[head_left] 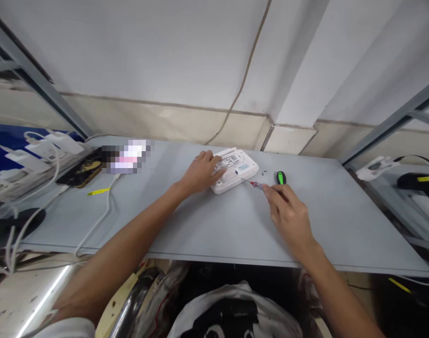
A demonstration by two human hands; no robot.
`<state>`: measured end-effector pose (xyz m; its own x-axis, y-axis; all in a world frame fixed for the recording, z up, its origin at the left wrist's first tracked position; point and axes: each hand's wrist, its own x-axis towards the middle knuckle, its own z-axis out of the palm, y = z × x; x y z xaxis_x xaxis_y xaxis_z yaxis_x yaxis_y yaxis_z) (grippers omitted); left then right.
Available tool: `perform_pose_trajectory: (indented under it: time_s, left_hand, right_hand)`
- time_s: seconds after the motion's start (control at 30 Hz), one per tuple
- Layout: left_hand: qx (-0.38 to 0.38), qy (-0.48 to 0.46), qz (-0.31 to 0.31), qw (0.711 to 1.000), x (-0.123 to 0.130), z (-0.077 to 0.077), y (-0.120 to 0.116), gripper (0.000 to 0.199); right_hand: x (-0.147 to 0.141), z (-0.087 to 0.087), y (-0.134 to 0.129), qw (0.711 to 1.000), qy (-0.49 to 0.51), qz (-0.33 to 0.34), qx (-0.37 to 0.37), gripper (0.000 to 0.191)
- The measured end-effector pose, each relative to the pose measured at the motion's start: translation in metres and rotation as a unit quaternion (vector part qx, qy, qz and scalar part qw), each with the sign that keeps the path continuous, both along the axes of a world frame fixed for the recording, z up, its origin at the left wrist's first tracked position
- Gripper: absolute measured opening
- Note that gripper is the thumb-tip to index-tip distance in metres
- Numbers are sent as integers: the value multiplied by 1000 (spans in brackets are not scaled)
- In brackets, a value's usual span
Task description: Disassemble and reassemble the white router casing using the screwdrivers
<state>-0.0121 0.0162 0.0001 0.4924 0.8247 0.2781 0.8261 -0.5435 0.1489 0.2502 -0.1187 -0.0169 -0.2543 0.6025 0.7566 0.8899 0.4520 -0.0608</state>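
A white router-like device (231, 171) with vent holes and printed labels lies on the grey table, its labelled face up. My left hand (205, 171) grips it at the left end, fingers over the far side and thumb on the top. In my right hand (288, 209) is a thin screwdriver (257, 185) with a clear and red handle. Its tip meets the device's right front edge; whether it sits in a screw or a gap is too small to tell. Just beyond my right hand lies a black and green tool handle (281, 178), partly hidden by my fingers.
Small dark bits, perhaps screws (264, 173), lie right of the device. On the left are a phone (81, 169), a blurred-out lit screen (129, 157), white cables (106, 206) and a power strip with chargers (27, 162). Metal frame posts (393, 119) flank the table (214, 234).
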Motion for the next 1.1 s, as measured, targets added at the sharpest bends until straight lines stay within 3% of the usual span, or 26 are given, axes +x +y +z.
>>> perform_pose_trajectory:
  time_s: [0.1,0.27,0.47,0.7,0.93,1.1]
  left_hand:
    - [1,1,2,1000,-1,0,0,42]
    - [-3,1,-2,1000,-2,1,1,43]
    - [-18,-18,0,1000,-2,2,-1,43]
    - [-20,-33,-7,999,-2,-1,-1,42]
    - [-12,-32,-11,999,-3,-1,-1,42]
    - [-4,-27,-14,1000,-5,-2,0,42]
  right_hand:
    - [-1,-1,0,1000,15,-8,-26,26]
    - [10,1,2,996,52,-8,-75,30]
    - [8,13,-6,996,74,47,-14,24]
    - [-16,5,-6,994,40,104,-8,36]
    - [-19,2,-8,994,8,107,-12,53]
    - [-21,6,-11,995,-22,95,-1,51]
